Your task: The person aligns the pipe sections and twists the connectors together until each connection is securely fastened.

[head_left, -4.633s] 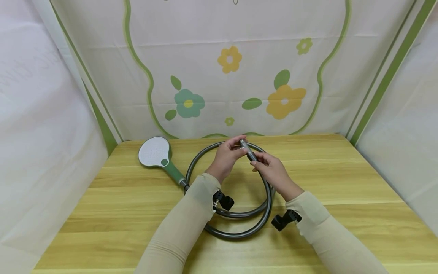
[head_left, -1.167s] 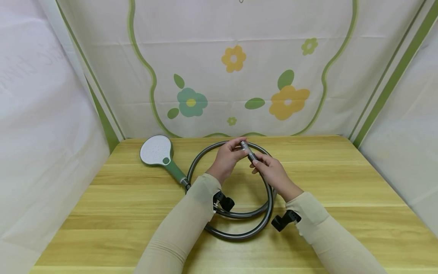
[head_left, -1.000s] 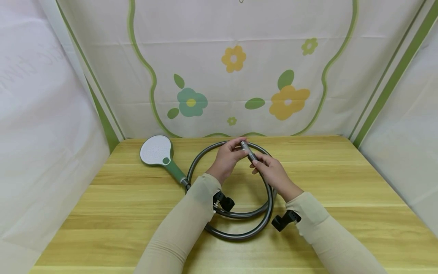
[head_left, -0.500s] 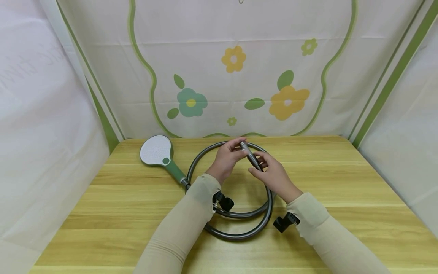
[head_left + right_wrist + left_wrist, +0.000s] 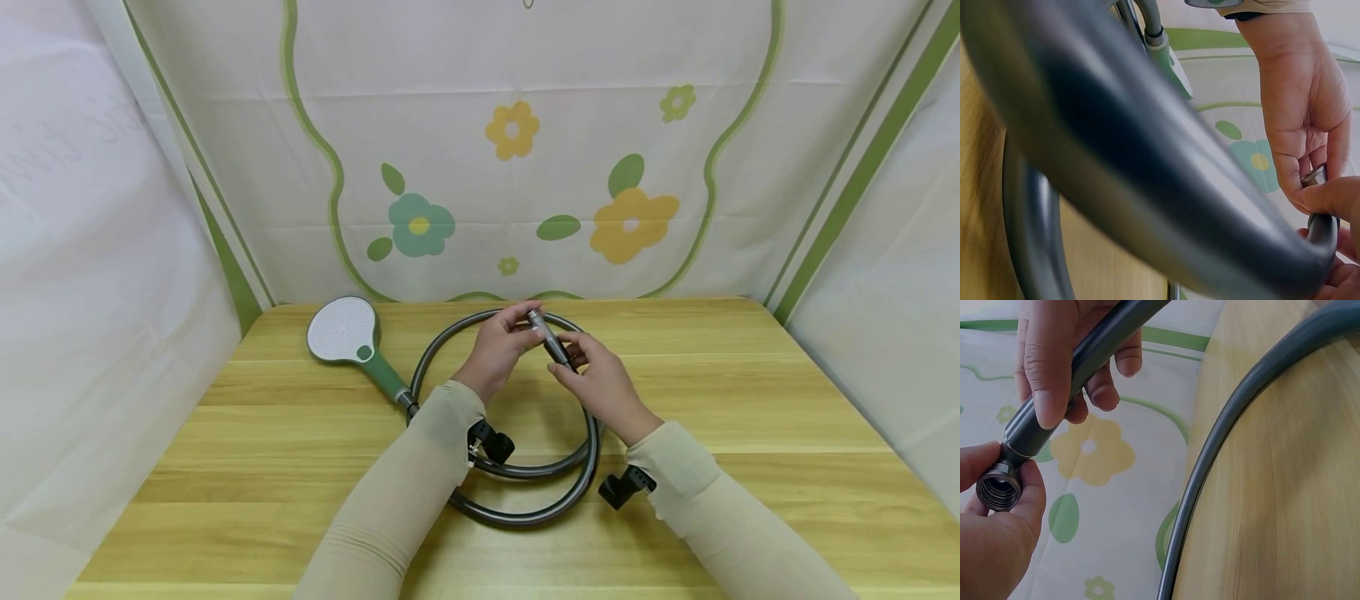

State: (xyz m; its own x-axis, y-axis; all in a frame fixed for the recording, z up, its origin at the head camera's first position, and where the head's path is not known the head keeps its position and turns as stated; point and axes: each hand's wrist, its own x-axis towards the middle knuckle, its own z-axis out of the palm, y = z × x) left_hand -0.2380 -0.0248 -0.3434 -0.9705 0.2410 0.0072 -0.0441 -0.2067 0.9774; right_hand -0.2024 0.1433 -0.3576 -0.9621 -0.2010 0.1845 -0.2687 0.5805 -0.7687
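In the head view, my left hand (image 5: 491,350) pinches the metal end nut (image 5: 535,317) of a dark grey shower hose (image 5: 517,518) between thumb and fingers. Close below it, my right hand (image 5: 606,390) holds the hose near its end sleeve, thumb on one side and fingers on the other. The left wrist view shows the open, threaded mouth of the nut (image 5: 1000,489) and the smooth sleeve (image 5: 1029,431) above it. Both hands raise this end over the coil. At the hose's other end, a green-handled shower head (image 5: 341,329) lies with its white face up.
The hose lies in loose loops on the wooden table (image 5: 750,500), partly under my left forearm. A white cloth backdrop (image 5: 465,67) with printed flowers stands at the table's back edge, and plain white cloth hangs at both sides.
My right hand has loosened its fingers and shifted slightly down the hose, baring more of the sleeve. The left hand keeps its hold on the nut; the shower head stays put.
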